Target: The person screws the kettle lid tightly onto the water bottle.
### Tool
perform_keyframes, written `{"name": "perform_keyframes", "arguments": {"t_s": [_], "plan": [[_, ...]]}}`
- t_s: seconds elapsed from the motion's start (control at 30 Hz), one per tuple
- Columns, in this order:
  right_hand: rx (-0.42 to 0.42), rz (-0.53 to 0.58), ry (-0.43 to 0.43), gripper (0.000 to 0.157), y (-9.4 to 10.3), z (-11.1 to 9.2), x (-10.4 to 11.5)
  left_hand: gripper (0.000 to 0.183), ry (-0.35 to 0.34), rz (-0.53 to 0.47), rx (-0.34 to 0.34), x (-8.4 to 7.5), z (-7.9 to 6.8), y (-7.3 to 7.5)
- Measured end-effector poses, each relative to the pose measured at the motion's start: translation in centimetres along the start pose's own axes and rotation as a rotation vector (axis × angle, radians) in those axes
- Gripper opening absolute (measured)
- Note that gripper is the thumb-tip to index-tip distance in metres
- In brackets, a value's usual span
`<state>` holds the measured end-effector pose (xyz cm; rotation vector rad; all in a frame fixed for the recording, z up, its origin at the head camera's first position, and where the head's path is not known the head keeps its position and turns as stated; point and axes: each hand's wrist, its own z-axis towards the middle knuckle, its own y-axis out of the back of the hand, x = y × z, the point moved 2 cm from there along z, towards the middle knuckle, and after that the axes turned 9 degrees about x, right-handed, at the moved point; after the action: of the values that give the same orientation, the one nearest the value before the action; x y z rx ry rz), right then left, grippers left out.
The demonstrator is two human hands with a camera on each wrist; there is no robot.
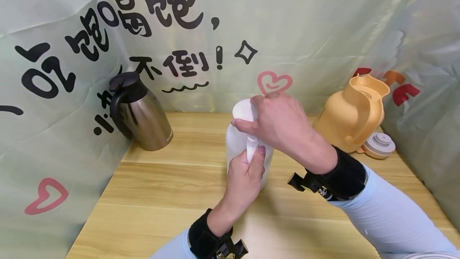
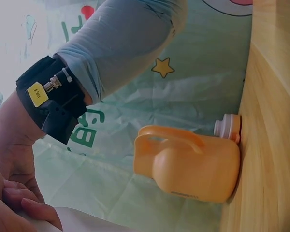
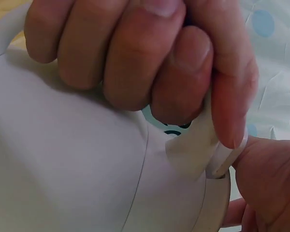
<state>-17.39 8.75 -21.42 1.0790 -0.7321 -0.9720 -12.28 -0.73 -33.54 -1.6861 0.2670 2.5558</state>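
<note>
A white jug point(image 1: 233, 143) with a side handle stands on the wooden table in the head view. My left hand point(image 1: 242, 177) grips its handle point(image 1: 252, 147), thumb lying along the top. The right wrist view shows fingers point(image 3: 130, 58) curled round this handle beside the smooth white body. My right hand point(image 1: 284, 121) reaches over the jug's top and holds the white lid point(image 1: 243, 110), thumb across its near side and forefinger behind. The far fingers of the right hand are hidden in the head view.
A steel jug point(image 1: 147, 119) with a black handle and top stands at the back left. At the back right is an orange jug point(image 1: 338, 115), with a round white-and-orange stopper point(image 1: 379, 145) beside it. Printed cloth point(image 1: 316, 35) walls enclose the table point(image 1: 154, 195).
</note>
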Motion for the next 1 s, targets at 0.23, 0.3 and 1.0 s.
{"name": "perform_keyframes", "arguments": {"t_s": [0.23, 0.3, 1.0], "plan": [[0.005, 0.024, -0.017, 0.056, -0.3, -0.5, -0.3, 0.042, -0.008, 0.009, -0.003, -0.2, 0.0, 0.0], [0.026, 0.063, -0.032, 0.058, -0.4, -0.6, -0.5, 0.041, -0.009, 0.008, 0.002, -0.2, 0.0, 0.0], [-0.22, 0.543, -0.088, 0.047, -4.1, -3.0, -4.6, 0.039, 0.068, 0.075, -0.057, -2.1, 0.6, 2.6]]}}
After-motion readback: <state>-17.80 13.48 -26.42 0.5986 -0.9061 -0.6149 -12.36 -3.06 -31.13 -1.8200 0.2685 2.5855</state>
